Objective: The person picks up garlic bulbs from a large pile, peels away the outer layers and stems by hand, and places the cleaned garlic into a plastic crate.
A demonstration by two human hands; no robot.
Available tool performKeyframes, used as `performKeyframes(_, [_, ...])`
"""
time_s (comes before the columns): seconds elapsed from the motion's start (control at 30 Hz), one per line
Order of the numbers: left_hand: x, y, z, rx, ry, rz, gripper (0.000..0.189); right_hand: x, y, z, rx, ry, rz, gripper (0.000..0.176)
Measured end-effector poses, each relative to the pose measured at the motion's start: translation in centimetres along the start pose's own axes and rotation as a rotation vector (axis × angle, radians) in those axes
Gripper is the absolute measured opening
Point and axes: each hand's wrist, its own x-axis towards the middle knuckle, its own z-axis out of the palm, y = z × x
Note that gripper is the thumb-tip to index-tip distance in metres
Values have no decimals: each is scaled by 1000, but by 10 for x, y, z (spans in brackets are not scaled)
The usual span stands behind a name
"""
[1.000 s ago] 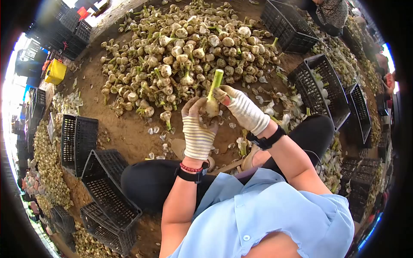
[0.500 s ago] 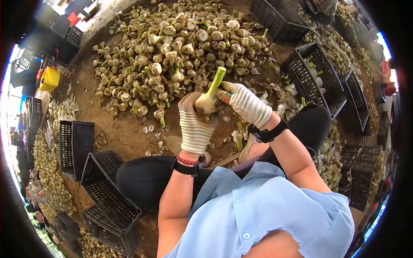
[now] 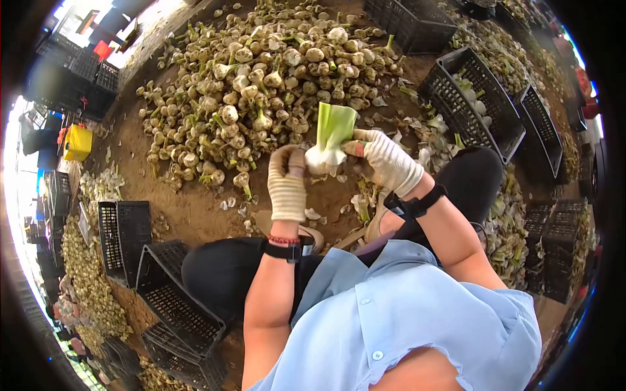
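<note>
Between my hands, over bare ground, is a garlic with its thick green stalk upright and spread wide. Its white skin flares at the bottom with a ragged edge. My left hand, in a striped glove with dirty fingertips, is closed at the garlic's left side; its fingers hide what lies inside them. My right hand, in a matching glove, pinches the garlic's skin from the right between thumb and fingers. Whether the round bulb is still within the skin is hidden. A large heap of garlic bulbs lies just beyond.
A black crate holding some pale bulbs stands to the right. Black crates stand by my left knee. Loose skins pile up on the right. More garlic lies far left, near a yellow container.
The garlic's stalk, narrow and round before, now appears broad and flattened, and its round bulb no longer shows. My left hand has shifted slightly left, my right hand slightly right.
</note>
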Motion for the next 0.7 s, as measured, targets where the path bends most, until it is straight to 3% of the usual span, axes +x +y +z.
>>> performKeyframes(0.03, [-5, 3, 5, 86, -28, 104, 24, 0, 5, -1, 5, 6, -8, 27])
performKeyframes(0.07, [-7, 4, 6, 399, -84, 339, 29, -1, 12, 2, -231, -16, -142, 26])
performKeyframes(0.1, [-13, 8, 15, 374, -94, 427, 31, -5, 19, 5, -469, -38, -270, 26])
performKeyframes(0.17, [-9, 4, 9, 69, -138, 108, 31, -11, 22, 7, -428, -9, -264, 27])
performKeyframes(0.23, [-11, 4, 1, -29, -132, 46, 30, -9, 14, -4, -344, 22, -191, 28])
performKeyframes(0.27, [-12, 9, -1, -128, -121, -8, 29, -12, 3, -13, -578, 84, -298, 25])
performKeyframes(0.3, [-14, 14, -1, -246, -96, 16, 27, 2, 8, -27, -301, 196, -219, 22])
performKeyframes(0.37, [-24, 34, -8, -271, -160, 35, 26, 28, 25, -76, -570, 292, -242, 19])
performKeyframes(0.4, [-23, 35, -11, -328, -212, 35, 26, 35, 30, -91, -566, 293, -244, 19])
performKeyframes(0.47, [-29, 41, -9, -233, -153, 47, 26, 40, 36, -106, -1495, 90, 13, 22])
performKeyframes(0.53, [-35, 51, 0, -84, -122, 136, 26, 34, 52, -105, -1484, 180, -137, 27])
performKeyframes(0.63, [-34, 44, 2, 91, -144, 221, 28, 11, 17, -42, -1492, 261, -288, 29])
performKeyframes(0.7, [-34, 39, 2, 123, -181, 223, 28, -3, -6, -10, -1232, 213, -338, 34])
